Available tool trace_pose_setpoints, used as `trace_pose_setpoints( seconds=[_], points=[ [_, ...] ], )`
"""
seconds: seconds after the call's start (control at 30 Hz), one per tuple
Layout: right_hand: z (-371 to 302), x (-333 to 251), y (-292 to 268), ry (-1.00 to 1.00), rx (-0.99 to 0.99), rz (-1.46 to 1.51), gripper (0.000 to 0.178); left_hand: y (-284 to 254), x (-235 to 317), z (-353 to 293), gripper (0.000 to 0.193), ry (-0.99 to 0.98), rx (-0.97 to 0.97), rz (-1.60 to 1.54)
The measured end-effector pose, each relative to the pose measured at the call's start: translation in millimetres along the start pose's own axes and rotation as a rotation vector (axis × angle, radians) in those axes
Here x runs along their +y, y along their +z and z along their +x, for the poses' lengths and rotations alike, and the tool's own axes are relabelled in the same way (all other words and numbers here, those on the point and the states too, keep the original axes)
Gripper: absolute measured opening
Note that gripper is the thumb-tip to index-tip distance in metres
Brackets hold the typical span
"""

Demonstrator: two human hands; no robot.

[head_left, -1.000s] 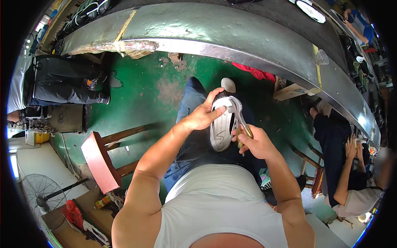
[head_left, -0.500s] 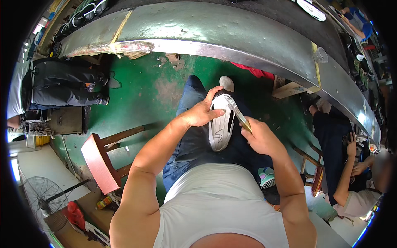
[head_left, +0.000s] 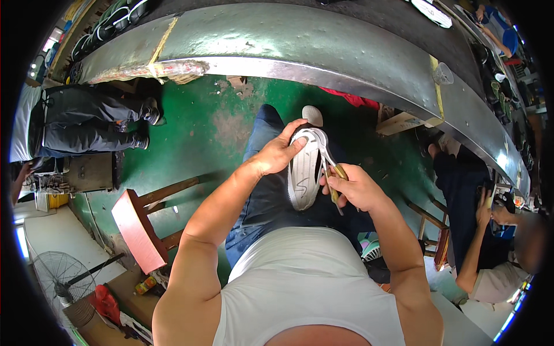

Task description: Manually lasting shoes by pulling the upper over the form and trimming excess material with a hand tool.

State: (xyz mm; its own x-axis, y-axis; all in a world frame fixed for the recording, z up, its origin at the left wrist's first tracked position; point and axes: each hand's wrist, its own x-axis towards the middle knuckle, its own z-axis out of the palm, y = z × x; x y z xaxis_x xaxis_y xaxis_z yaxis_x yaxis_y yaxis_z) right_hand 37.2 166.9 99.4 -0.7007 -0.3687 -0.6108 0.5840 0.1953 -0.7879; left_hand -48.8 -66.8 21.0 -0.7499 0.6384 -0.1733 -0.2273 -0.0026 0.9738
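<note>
A white shoe (head_left: 303,177) with black parts and a dark curved mark lies lengthwise above my lap, its far end away from me. My left hand (head_left: 276,154) grips the shoe's far end, the thumb on its white face and the fingers over the far edge. My right hand (head_left: 360,185) is closed round the brass-coloured handles of metal pincers (head_left: 326,154). The handles stand apart, and the curved jaws arch over the far end of the shoe, close to my left thumb. Whether the jaws touch the shoe I cannot tell.
A long metal-edged workbench (head_left: 242,34) curves across the far side, with another white shoe (head_left: 431,12) on it. A reddish stool (head_left: 138,230) stands at left, near a fan (head_left: 62,277). Other people are at left (head_left: 86,118) and right (head_left: 502,259).
The pincers' handles have spread from close together to apart, and the jaws have shifted over the shoe's far end. My right hand moved slightly left. My left hand still holds the shoe.
</note>
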Motion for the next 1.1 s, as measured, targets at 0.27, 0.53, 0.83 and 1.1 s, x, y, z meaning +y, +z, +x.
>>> trace_pose_setpoints(
  seconds=[0.27,0.53,0.83,1.1],
  points=[
    [40,73,11,-0.554,0.468,-0.609,0.020,3,-9,1,0.041,0.046,0.137,0.011],
    [15,34,7,-0.350,0.454,-1.090,0.021,5,-15,4,0.040,-0.001,0.294,-0.064],
    [44,21,2,-0.437,0.416,-0.571,0.022,11,-10,8,0.044,-0.090,0.326,0.034],
    [51,60,7,-0.294,0.633,-0.464,0.042,22,-56,-34,0.051,-0.217,0.407,0.137]
  ],
)
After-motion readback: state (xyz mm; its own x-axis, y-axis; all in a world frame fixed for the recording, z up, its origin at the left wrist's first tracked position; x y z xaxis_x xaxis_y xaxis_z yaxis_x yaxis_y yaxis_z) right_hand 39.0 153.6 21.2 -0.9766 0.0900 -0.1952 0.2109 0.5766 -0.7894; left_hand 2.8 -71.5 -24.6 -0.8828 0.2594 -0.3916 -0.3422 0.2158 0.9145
